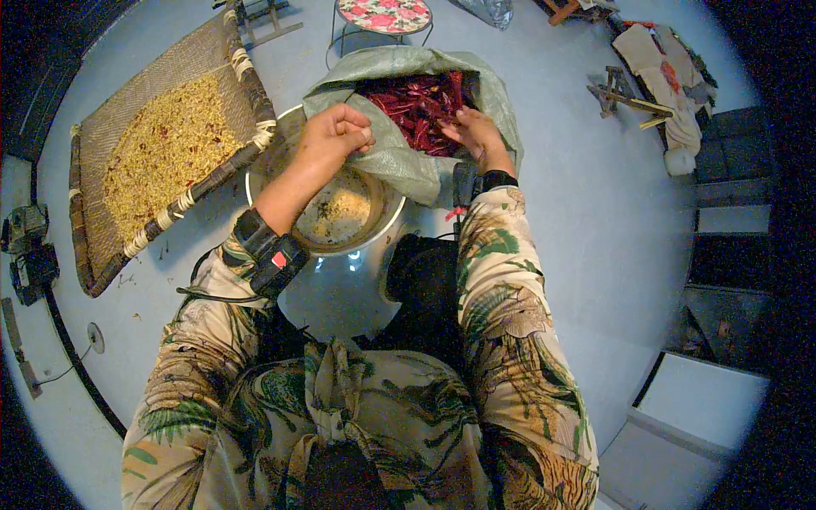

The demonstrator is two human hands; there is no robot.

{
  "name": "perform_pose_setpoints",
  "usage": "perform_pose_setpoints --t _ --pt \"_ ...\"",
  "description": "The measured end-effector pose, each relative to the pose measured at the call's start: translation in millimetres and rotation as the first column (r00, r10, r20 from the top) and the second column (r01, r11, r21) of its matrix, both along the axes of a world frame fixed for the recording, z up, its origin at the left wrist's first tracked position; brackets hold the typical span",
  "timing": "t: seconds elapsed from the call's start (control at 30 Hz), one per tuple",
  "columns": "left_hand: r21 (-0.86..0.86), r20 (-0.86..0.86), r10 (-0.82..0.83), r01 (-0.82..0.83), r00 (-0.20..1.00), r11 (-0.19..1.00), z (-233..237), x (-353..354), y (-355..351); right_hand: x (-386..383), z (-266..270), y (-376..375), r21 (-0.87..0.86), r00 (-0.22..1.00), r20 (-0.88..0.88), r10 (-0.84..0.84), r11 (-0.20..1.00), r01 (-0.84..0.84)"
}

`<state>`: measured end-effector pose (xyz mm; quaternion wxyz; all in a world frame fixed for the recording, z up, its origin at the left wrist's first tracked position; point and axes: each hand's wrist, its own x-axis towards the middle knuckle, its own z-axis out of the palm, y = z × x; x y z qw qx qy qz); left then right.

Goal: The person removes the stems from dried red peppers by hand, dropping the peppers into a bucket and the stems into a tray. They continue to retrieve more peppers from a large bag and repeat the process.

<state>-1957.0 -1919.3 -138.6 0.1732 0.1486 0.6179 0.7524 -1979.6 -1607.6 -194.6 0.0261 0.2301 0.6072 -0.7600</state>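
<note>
A pale green woven sack (476,64) stands open in front of me, full of dried red chillies (416,106). Over the near left side of its mouth is my left hand (336,132), fingers curled in and thumb against them; what they hold, if anything, is hidden. My right hand (478,136) reaches in at the right side of the mouth, with its fingers apart beside the chillies and nothing visible in its grasp. Below my left forearm sits a wide metal basin (387,225), partly covered by the sack, with yellowish bits (344,206) on its bottom.
At the left, a large woven tray (127,110) with a bound rim carries a spread of yellow seeds (170,153) with red flecks. A floral-topped stool (387,15) stands behind the sack. Wooden pieces and cloth (650,72) lie at the upper right, a white box (693,399) at the lower right.
</note>
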Motion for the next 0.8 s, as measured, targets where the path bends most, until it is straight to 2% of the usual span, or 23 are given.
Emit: perform_pose_setpoints --t 0.03,0.13,0.23,0.33,0.4,0.43,0.47,0.5,0.6,0.67,0.7,0.8 --pt "0.0 0.0 -0.001 0.001 1.0 1.0 -0.6 -0.3 0.0 -0.8 0.4 -1.1 0.062 0.998 -0.008 -0.069 0.996 0.069" --pt "0.033 0.023 -0.001 0.001 1.0 0.999 -0.5 0.2 0.3 -0.2 4.3 8.3 0.156 0.994 0.082 -0.074 0.986 0.06" --pt "0.013 0.01 0.002 -0.002 1.0 1.0 0.4 0.9 -0.4 -2.8 -5.2 12.0 0.378 0.985 0.104 -0.14 0.921 0.091" --pt "-0.003 -0.006 0.007 -0.007 1.0 1.0 -0.1 0.6 -0.5 -7.8 -12.9 18.3 0.415 0.992 0.125 -0.01 0.909 -0.043" --pt "-0.001 -0.009 0.0 0.0 1.0 1.0 -0.6 0.0 -0.8 -3.5 -9.2 15.1 0.41 0.96 0.198 0.199 0.872 -0.265" --pt "0.0 -0.011 -0.003 0.003 1.0 1.0 -0.9 -0.1 -0.9 -0.3 -1.7 6.0 0.402 0.925 0.234 0.299 0.837 -0.372" --pt "0.006 -0.01 -0.003 0.003 1.0 1.0 -1.0 -0.2 -0.8 -4.6 -12.0 2.6 0.512 0.911 0.268 0.314 0.754 -0.411" --pt "0.012 -0.008 -0.003 0.003 1.0 1.0 -1.8 -0.4 -0.7 -14.4 -39.7 7.0 0.609 0.896 0.304 0.324 0.657 -0.444" --pt "0.017 0.0 -0.005 0.005 1.0 1.0 -3.0 -0.6 0.3 -9.5 -35.7 -21.6 0.856 0.887 0.335 0.319 0.291 -0.428" --pt "0.02 0.006 -0.012 0.012 1.0 1.0 -3.7 -1.1 -0.2 -8.5 -30.1 -42.4 0.866 0.884 0.421 0.202 0.2 -0.458" --pt "0.024 0.01 -0.017 0.017 1.0 1.0 -3.8 -1.5 -0.9 -8.8 -28.7 -50.3 0.872 0.875 0.421 0.238 0.162 -0.463" --pt "0.013 0.008 0.002 -0.002 1.0 1.0 -2.3 0.3 -0.7 -4.9 -28.3 -68.2 0.883 0.911 0.389 0.138 0.225 -0.412"
